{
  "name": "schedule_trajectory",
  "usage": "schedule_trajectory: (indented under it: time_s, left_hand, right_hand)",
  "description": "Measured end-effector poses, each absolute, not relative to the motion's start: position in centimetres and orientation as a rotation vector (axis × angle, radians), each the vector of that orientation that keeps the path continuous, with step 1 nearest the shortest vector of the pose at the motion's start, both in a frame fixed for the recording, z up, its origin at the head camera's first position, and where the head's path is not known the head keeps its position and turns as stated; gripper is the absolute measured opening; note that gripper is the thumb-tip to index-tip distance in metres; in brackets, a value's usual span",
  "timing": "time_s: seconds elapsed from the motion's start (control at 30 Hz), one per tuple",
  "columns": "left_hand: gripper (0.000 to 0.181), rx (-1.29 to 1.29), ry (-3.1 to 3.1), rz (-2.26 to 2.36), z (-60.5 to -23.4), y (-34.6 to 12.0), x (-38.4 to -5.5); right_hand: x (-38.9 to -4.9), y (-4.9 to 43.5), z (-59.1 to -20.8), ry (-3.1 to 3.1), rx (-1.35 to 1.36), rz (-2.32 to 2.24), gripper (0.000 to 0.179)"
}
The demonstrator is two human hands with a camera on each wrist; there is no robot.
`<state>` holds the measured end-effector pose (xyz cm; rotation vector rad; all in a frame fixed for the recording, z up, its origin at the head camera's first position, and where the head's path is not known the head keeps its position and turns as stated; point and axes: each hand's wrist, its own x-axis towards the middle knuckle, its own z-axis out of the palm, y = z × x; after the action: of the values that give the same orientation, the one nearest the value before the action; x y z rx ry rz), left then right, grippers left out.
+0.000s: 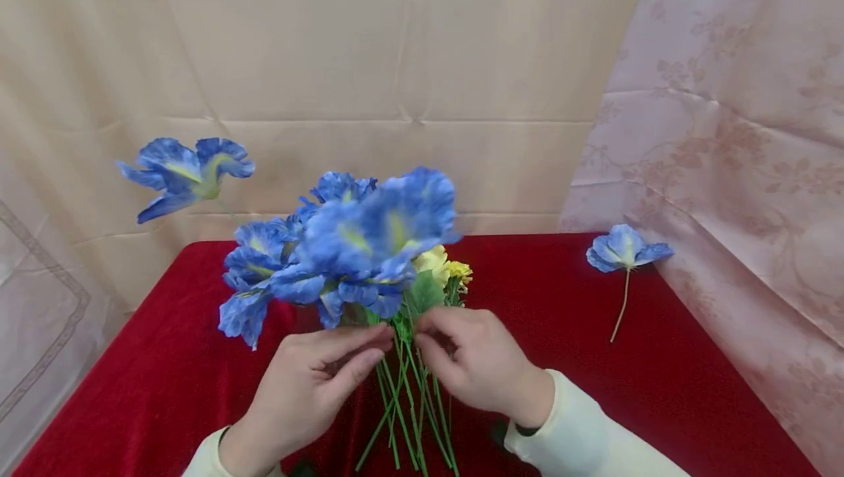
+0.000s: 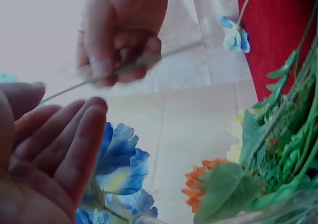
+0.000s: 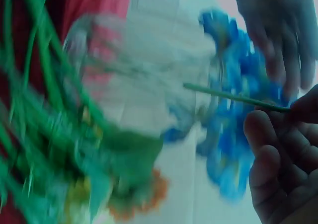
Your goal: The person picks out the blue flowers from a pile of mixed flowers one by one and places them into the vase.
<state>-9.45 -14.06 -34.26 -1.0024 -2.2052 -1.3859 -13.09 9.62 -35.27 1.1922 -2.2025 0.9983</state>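
My right hand (image 1: 478, 360) pinches a thin green stem (image 3: 228, 97) between thumb and fingers, its free end sticking out past them. In the left wrist view the stem runs from the right hand toward my left hand (image 1: 313, 389). The left hand's fingers are straight and spread beside the stem; I cannot tell if they touch it. A large blurred blue flower (image 1: 382, 224) hangs above both hands, and its link to the stem is hidden. More blue flowers (image 1: 257, 261) cluster behind the left hand. Stems stand in a clear vase (image 3: 102, 23), largely hidden in the head view.
A bundle of green stems (image 1: 412, 407) lies on the red cloth (image 1: 534, 279), with yellow blooms (image 1: 458, 272) and an orange flower (image 2: 198, 182) at its far end. One blue flower (image 1: 626, 250) lies at the right. Another (image 1: 191, 176) sticks out left.
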Motion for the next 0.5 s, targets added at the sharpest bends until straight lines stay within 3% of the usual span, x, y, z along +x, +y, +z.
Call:
schedule_trajectory:
  time_s: [0.3, 0.5]
  left_hand:
    - [0.026, -0.712, -2.07, -1.274, -34.4, -15.3, -9.5]
    - [0.019, -0.537, -1.997, -1.224, -32.9, -17.2, -10.8]
  right_hand:
    - [-13.3, 5.2, -35.8, -2.274, 1.419, 0.92, 0.01]
    - [-15.8, 3.3, -37.7, -2.575, 1.257, 0.894, 0.058]
